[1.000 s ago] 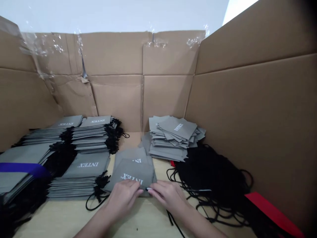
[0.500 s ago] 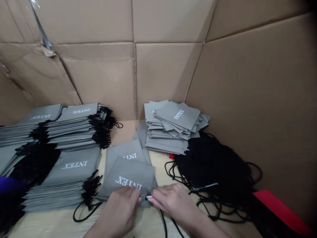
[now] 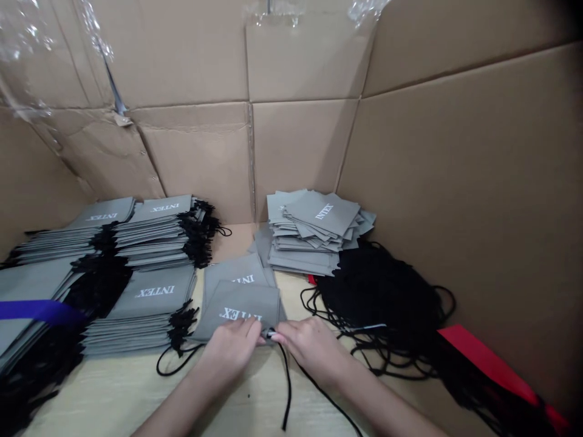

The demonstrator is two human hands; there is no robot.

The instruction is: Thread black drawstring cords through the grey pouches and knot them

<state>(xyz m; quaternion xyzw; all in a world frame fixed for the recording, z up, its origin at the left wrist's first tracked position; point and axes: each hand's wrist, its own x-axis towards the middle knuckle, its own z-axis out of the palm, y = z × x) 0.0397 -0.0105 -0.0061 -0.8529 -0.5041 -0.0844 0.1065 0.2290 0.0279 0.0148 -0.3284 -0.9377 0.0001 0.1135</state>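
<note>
A grey pouch printed INTEX (image 3: pixel 241 312) lies on the wooden table (image 3: pixel 113 394) in front of me, on top of another one. My left hand (image 3: pixel 232 349) presses down on its near edge with fingers curled, pinching the fabric. My right hand (image 3: pixel 307 346) meets it at the pouch's near right corner, fingers pinched on a black cord (image 3: pixel 288 388) that runs back toward me across the table. The fingertips of both hands touch at the corner.
Stacks of grey pouches with black cords (image 3: pixel 146 303) fill the left side, with a purple strip (image 3: pixel 40 309) over one. A loose pile of plain grey pouches (image 3: pixel 314 237) sits at the back. A heap of black cords (image 3: pixel 387 303) and a red sheet (image 3: pixel 483 358) lie to the right. Cardboard walls (image 3: pixel 455 182) enclose the table.
The black cord now trails farther out from the pouch's corner toward me. Both hands stay pinched at the same corner; the camera has shifted slightly.
</note>
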